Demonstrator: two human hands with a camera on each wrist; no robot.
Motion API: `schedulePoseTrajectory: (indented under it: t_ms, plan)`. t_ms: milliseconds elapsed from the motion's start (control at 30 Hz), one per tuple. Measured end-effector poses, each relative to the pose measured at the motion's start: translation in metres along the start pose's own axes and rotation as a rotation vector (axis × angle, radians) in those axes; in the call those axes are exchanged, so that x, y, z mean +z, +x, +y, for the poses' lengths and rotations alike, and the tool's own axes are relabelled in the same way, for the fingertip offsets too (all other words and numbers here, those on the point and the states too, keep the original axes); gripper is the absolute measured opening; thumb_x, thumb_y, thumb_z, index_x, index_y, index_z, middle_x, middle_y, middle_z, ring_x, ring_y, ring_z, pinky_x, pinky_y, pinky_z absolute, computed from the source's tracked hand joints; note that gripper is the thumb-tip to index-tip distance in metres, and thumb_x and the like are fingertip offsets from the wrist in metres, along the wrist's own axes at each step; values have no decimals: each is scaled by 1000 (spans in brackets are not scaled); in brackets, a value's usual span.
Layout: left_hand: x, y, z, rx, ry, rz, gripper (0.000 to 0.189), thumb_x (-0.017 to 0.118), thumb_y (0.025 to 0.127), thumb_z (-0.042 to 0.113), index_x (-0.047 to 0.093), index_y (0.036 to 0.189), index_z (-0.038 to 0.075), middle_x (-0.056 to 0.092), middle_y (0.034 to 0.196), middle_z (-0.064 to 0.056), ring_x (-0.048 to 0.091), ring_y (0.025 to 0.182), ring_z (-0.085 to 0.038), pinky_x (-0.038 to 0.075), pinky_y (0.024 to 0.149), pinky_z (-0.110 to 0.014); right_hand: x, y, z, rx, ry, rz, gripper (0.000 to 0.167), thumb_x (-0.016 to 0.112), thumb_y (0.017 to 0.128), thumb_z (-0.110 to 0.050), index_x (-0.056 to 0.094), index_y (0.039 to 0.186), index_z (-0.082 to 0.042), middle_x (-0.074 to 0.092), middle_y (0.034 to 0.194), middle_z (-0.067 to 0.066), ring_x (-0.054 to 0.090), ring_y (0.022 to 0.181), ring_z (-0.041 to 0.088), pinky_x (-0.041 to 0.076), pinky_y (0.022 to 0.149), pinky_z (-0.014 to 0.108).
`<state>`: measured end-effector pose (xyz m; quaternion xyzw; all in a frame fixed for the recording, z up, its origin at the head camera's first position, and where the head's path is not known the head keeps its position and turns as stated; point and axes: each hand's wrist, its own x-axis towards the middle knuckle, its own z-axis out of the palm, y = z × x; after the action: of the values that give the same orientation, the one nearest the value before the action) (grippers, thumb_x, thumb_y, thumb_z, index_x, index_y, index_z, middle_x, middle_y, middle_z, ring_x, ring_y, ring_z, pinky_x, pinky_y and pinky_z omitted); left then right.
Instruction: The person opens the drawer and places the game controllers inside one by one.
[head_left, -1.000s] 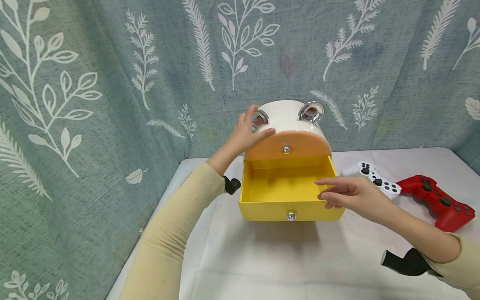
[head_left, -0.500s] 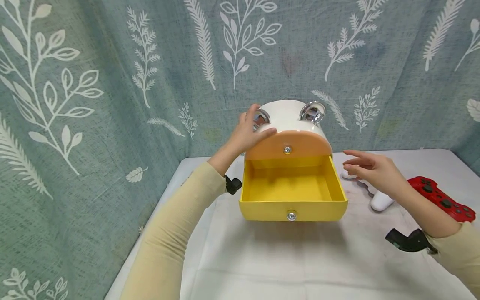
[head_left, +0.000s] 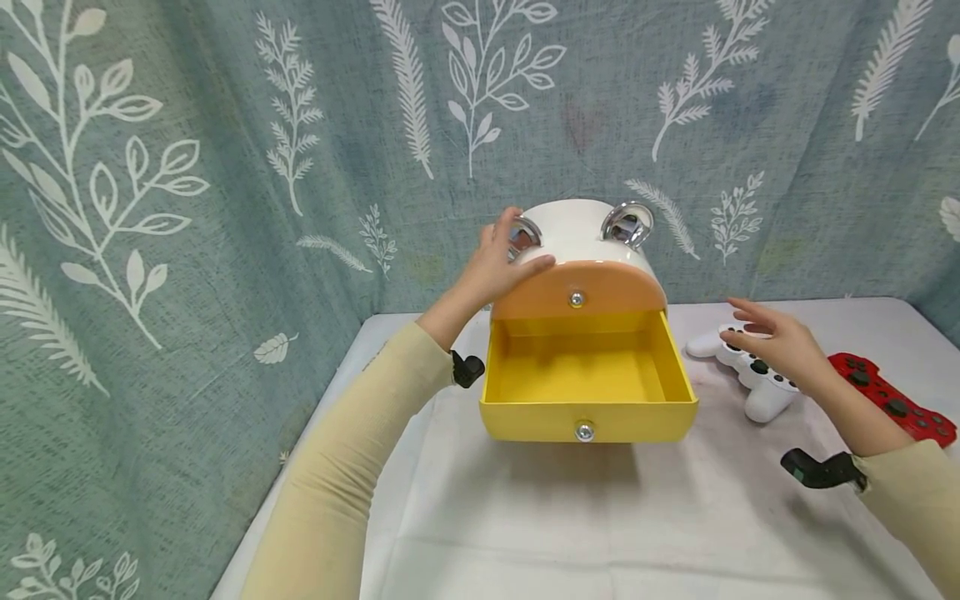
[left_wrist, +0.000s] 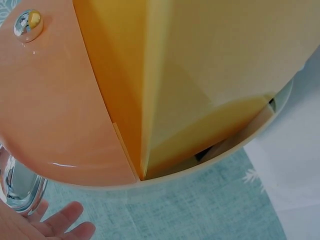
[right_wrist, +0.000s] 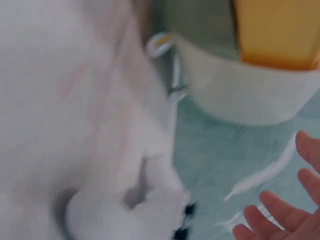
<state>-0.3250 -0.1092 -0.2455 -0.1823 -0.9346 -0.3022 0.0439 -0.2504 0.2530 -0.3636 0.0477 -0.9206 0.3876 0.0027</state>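
A white storage box (head_left: 566, 218) with chrome ring-shaped ears stands on the cloth. Its orange upper drawer (head_left: 615, 287) is closed, and its yellow lower drawer (head_left: 585, 421) is pulled out with nothing inside. My left hand (head_left: 491, 267) rests at the box's upper left, thumb along the top edge, fingers beside the left ear (left_wrist: 22, 187). In the left wrist view those fingertips (left_wrist: 75, 212) look extended. To the right of the box, my right hand (head_left: 783, 342) hovers with spread fingers, partly covering a white game controller (head_left: 768, 396). It holds nothing.
A red game controller (head_left: 892, 404) lies right of the white one, partly behind my right forearm. White cloth (head_left: 525, 533) covers the table, and a leaf-patterned curtain (head_left: 337, 150) hangs behind and at the left.
My right hand has moved from over the yellow drawer's right side rightward to above the white controller. My left hand stays on the box; the drawer has not visibly moved.
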Motion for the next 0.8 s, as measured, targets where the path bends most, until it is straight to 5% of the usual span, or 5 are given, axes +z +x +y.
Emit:
schedulePoseTrajectory:
  t_ms: [467, 800]
  plan:
    - [0, 0, 1, -4, 0, -6, 85, 60, 79, 58, 11, 143, 32, 18, 144, -13, 39, 121, -30, 35, 97, -49, 7, 19, 52, 143, -154, -148, 88, 52, 87, -54, 10, 146, -3, 20, 136, 41, 25, 120, 58, 36, 86, 64]
    - [1, -1, 0, -1, -4, 3, 85, 61, 78, 57, 12, 143, 31, 18, 144, -13, 40, 120, -29, 35, 97, -48, 17, 26, 64, 166, -224, -178, 90, 57, 84, -52, 14, 144, -1, 21, 135, 42, 24, 117, 59, 30, 88, 68]
